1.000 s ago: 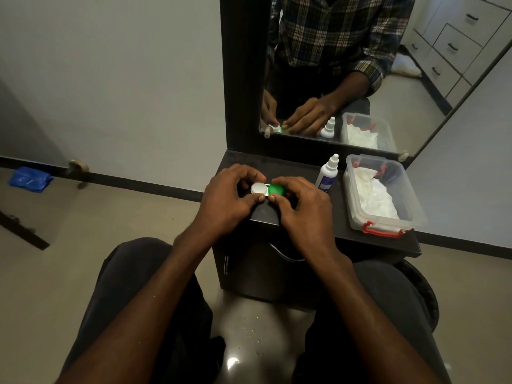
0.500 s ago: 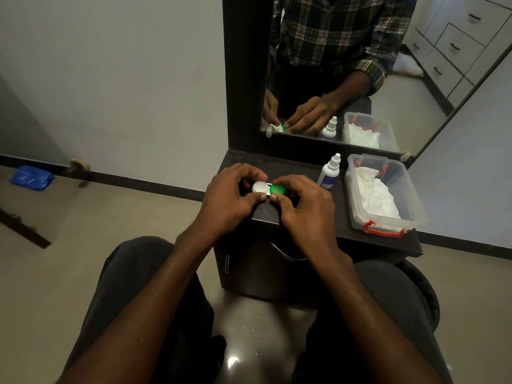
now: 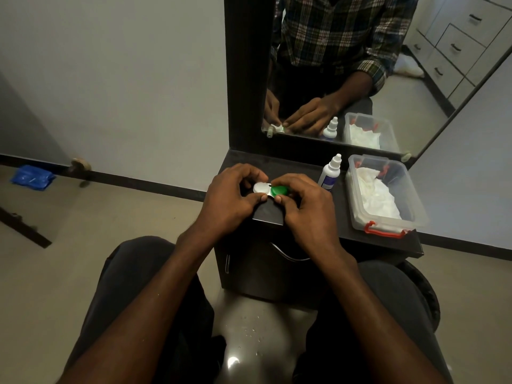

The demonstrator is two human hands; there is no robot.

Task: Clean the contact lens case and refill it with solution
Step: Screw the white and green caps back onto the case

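Observation:
The contact lens case (image 3: 268,189) lies between my two hands over the front left part of the dark counter (image 3: 346,225). Its left cap is white and its right cap is green. My left hand (image 3: 230,200) pinches the white cap side with thumb and fingers. My right hand (image 3: 302,203) grips the green cap side the same way. The case's body is mostly hidden under my fingers. A white solution bottle (image 3: 329,173) with a purple label stands upright just right of my right hand, its cap on.
A clear plastic box (image 3: 415,209) with red latches holds white tissues at the counter's right side. A mirror (image 3: 360,65) behind the counter reflects my hands and the bottle. My knees sit either side of the dark cabinet below. A blue cloth (image 3: 32,177) lies on the floor far left.
Both hands stay on the case in nearly the same place. My fingers shift slightly around the caps.

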